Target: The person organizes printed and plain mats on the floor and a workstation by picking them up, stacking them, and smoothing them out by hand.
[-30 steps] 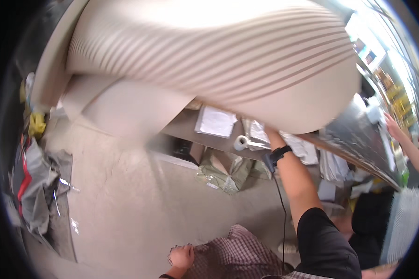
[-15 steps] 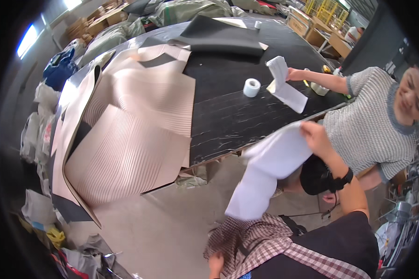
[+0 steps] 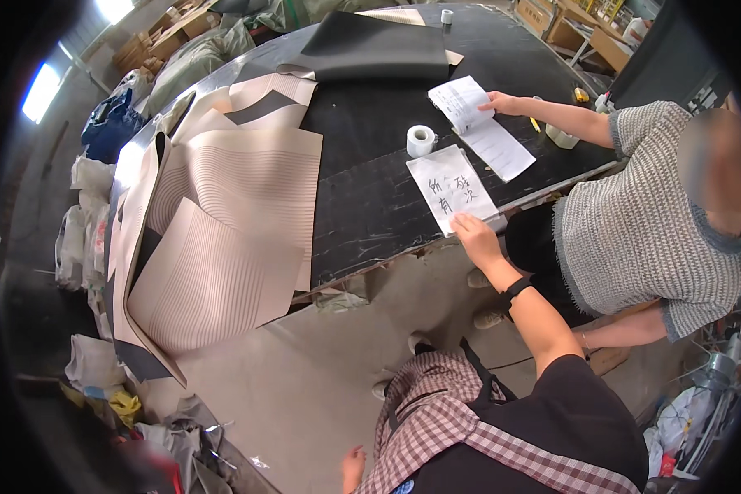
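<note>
My right hand (image 3: 473, 234) is closed on the lower edge of a white paper pad (image 3: 446, 183) with large black handwriting. The pad lies at the near edge of the black-topped table (image 3: 362, 193). At the lower edge of the view, my left hand (image 3: 354, 466) hangs beside my checked apron (image 3: 416, 412), fingers loosely apart and nothing visible in them. Just beyond the pad stands a white roll (image 3: 421, 141). Across from me, a co-worker's hand (image 3: 500, 103) lifts the pages of an open notebook (image 3: 502, 150).
Ribbed beige sheets (image 3: 222, 272) cover the table's left side, some hanging over its front edge. A dark sheet (image 3: 379, 49) lies at the back. A yellow tool (image 3: 581, 95) sits at the right. The co-worker (image 3: 634, 222) stands close on my right. Bags (image 3: 90, 362) lie at left.
The pad was raised off the table's front with its pages hanging open; now it lies flat on the table, handwriting up. My right hand has moved left and away from me.
</note>
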### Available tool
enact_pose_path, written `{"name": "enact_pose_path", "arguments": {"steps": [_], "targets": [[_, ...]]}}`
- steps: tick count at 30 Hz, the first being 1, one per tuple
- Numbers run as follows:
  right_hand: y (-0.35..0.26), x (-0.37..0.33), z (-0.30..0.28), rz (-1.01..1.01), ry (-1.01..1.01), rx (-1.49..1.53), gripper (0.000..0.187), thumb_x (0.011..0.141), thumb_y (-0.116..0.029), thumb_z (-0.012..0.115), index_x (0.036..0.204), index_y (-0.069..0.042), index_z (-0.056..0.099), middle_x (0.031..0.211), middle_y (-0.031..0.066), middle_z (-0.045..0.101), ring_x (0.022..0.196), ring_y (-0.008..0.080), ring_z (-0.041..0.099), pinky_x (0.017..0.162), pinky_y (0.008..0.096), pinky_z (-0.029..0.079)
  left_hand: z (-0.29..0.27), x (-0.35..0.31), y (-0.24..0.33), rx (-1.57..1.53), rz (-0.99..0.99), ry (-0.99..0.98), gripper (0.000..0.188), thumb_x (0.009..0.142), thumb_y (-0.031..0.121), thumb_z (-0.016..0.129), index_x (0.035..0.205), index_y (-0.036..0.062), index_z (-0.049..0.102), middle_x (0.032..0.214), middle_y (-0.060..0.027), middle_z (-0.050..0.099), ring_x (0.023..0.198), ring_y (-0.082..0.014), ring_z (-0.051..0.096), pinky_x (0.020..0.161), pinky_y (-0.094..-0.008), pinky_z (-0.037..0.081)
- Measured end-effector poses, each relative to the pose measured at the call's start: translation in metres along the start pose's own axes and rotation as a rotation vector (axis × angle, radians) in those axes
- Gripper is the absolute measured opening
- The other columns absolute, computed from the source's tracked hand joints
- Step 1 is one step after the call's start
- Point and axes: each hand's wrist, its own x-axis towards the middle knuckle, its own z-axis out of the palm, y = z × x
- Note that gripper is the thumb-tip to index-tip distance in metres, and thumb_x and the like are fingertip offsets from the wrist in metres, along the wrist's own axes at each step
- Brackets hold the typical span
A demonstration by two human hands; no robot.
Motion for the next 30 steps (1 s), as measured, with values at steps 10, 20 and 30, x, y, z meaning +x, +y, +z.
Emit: {"name": "enact_pose_path", "arguments": {"steps": [10, 20, 30], "targets": [[-0.158, -0.066, 0.033, -0.383, -0.913, 0.430, 0.015, 0.074, -0.018, 0.053, 0.082, -0.009, 0.061, 0.081, 0.0117, 0.059, 0.079, 0.0311, 0.056, 0.068, 0.0416, 0.046, 0.015, 0.000, -0.002, -0.150, 0.279, 0.064, 0.032, 0.081, 0.029, 0.049, 0.106, 0.0122, 0.059, 0.092, -0.0125, 0.063, 0.089, -0.0275, 0.059, 0.077, -0.0345, 0.046], [-0.358, -0.069, 0.069, -1.025, -1.216, 0.256, 0.032, 0.077, -0.027, 0.053, 0.106, -0.014, 0.058, 0.098, 0.0128, 0.060, 0.093, 0.0295, 0.056, 0.078, 0.0395, 0.046, -0.014, -0.007, -0.134, -0.540, -0.013, 0.316, 0.029, 0.082, 0.025, 0.048, 0.102, 0.0076, 0.061, 0.093, -0.0120, 0.062, 0.087, -0.0247, 0.058, 0.078, -0.0321, 0.044], [-0.609, -0.051, 0.090, -1.164, -1.444, -0.218, 0.034, 0.076, -0.030, 0.055, 0.104, -0.010, 0.058, 0.095, 0.0143, 0.061, 0.092, 0.0303, 0.056, 0.079, 0.0396, 0.046, -0.109, -0.027, -0.342, -1.102, -0.456, 0.468, 0.029, 0.083, 0.022, 0.045, 0.103, 0.0074, 0.061, 0.091, -0.0097, 0.063, 0.082, -0.0166, 0.059, 0.070, -0.0288, 0.046]]}}
